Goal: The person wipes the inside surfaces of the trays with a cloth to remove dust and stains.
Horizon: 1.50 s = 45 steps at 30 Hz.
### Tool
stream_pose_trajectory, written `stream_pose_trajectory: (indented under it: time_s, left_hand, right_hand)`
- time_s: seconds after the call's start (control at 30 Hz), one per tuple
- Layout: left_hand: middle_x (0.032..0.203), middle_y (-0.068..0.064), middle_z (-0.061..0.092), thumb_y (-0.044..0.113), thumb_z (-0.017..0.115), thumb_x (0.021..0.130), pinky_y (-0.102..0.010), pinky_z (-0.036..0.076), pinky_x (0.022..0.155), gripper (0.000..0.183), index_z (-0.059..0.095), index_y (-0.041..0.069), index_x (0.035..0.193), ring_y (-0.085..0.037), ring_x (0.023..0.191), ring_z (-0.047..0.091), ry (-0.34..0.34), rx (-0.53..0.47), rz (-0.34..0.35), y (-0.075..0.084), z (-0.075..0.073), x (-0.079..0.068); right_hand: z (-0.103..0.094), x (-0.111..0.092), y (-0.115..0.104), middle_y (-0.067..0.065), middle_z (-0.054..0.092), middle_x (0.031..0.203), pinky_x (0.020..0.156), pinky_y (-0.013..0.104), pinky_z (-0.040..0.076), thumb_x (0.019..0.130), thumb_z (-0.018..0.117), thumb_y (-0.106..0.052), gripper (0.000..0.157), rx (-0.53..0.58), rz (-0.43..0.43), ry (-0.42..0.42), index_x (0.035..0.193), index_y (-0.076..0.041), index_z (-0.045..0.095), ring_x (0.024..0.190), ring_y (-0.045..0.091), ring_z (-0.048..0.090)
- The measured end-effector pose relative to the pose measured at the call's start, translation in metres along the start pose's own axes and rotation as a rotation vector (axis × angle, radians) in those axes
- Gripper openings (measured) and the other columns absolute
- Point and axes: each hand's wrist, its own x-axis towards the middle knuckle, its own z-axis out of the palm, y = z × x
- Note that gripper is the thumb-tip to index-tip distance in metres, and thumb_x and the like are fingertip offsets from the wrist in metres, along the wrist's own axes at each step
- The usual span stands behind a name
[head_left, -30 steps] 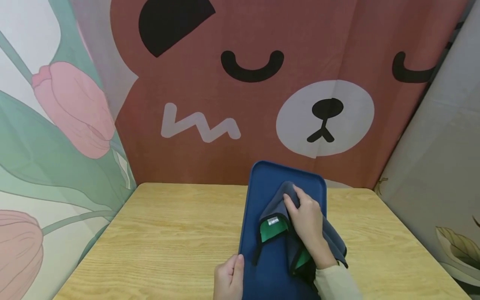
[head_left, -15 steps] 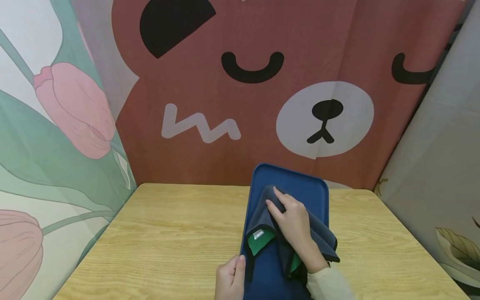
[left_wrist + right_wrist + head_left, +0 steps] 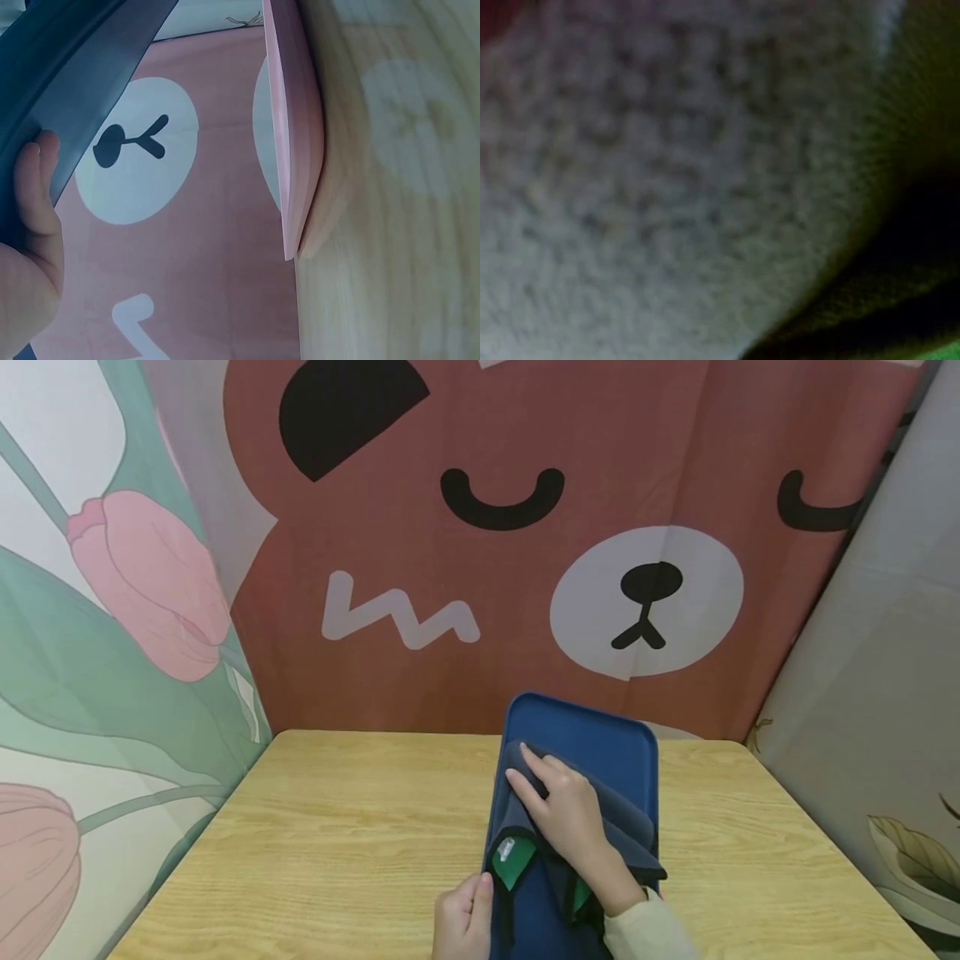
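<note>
A blue rectangular tray (image 3: 592,728) with a raised rim is held tilted above the table. My left hand (image 3: 462,916) grips its near left edge, thumb on top; the left wrist view shows the curled fingers (image 3: 37,184) against the tray's dark side. On the tray's face lies a dark grey-blue cloth (image 3: 628,814) with black edging, a green underside and a small white label. My right hand (image 3: 567,817) holds the bunched cloth against the tray, thumb and forefinger spread over it. Blurred fabric fills the right wrist view.
The light wooden table (image 3: 360,827) extends under and around the tray. A pink, flat, rimmed thing (image 3: 304,142) lies on it in the left wrist view. Behind hangs a curtain (image 3: 405,693) with a bear face; printed fabric (image 3: 150,727) hangs at the left.
My right hand has slid the cloth leftward and slightly down across the tray, towards its left rim. The left hand and the tray have barely moved.
</note>
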Motion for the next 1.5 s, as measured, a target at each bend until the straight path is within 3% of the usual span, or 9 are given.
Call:
stream_pose_trajectory:
  time_s: [0.23, 0.43, 0.7, 1.0, 1.37, 1.5]
  left_hand:
    - [0.042, -0.002, 0.028, -0.026, 0.052, 0.068, -0.009, 0.019, 0.035, 0.039, 0.037, 0.007, 0.053, 0.002, 0.037, 0.022, 0.018, 0.028, -0.032, 0.004, -0.001, 0.002]
    - [0.042, -0.001, 0.031, -0.025, 0.051, 0.07, -0.01, 0.021, 0.035, 0.038, 0.04, 0.007, 0.053, 0.008, 0.041, 0.024, 0.014, 0.026, -0.071, 0.001, -0.001, 0.0]
    - [0.042, 0.0, 0.029, -0.027, 0.051, 0.067, -0.01, 0.02, 0.035, 0.038, 0.041, 0.008, 0.053, 0.011, 0.045, 0.023, 0.039, 0.045, -0.043, -0.015, 0.003, -0.011]
    - [0.041, -0.001, 0.027, -0.027, 0.049, 0.067, -0.01, 0.018, 0.034, 0.039, 0.039, 0.007, 0.052, 0.011, 0.042, 0.018, 0.05, 0.029, -0.021, -0.008, 0.001, -0.005]
    - [0.041, -0.002, 0.024, -0.026, 0.05, 0.07, -0.012, 0.015, 0.033, 0.044, 0.028, 0.007, 0.051, 0.012, 0.041, 0.014, 0.056, 0.038, -0.067, -0.007, -0.001, -0.004]
    - [0.04, -0.001, 0.024, -0.022, 0.049, 0.075, -0.013, 0.015, 0.032, 0.045, 0.027, 0.008, 0.051, 0.015, 0.043, 0.015, 0.042, 0.032, -0.16, -0.008, -0.001, -0.007]
  right_hand:
    - [0.001, -0.005, -0.007, -0.004, 0.044, 0.061, 0.04, 0.017, 0.025, 0.074, 0.072, -0.022, 0.047, -0.011, -0.053, -0.066, 0.114, 0.0, 0.059, 0.045, 0.002, 0.028]
    - [0.0, -0.006, -0.01, -0.002, 0.044, 0.062, 0.038, 0.018, 0.023, 0.071, 0.074, -0.019, 0.047, -0.058, -0.056, -0.073, 0.111, 0.0, 0.061, 0.043, 0.003, 0.026]
    - [-0.002, -0.006, -0.011, -0.004, 0.04, 0.061, 0.037, 0.018, 0.021, 0.069, 0.075, -0.017, 0.047, -0.073, -0.081, -0.076, 0.112, -0.003, 0.061, 0.043, 0.001, 0.023]
    - [-0.005, -0.008, -0.009, -0.005, 0.039, 0.061, 0.038, 0.019, 0.021, 0.069, 0.074, -0.016, 0.048, -0.085, -0.069, -0.094, 0.114, -0.008, 0.062, 0.043, 0.001, 0.022]
    - [-0.009, -0.011, 0.001, -0.007, 0.038, 0.061, 0.038, 0.019, 0.021, 0.07, 0.073, -0.016, 0.047, -0.102, -0.008, -0.114, 0.115, -0.009, 0.061, 0.043, 0.001, 0.022]
    - [-0.012, -0.013, 0.004, -0.006, 0.041, 0.062, 0.038, 0.02, 0.022, 0.071, 0.072, -0.018, 0.046, -0.121, 0.048, -0.149, 0.115, -0.009, 0.061, 0.043, 0.004, 0.025]
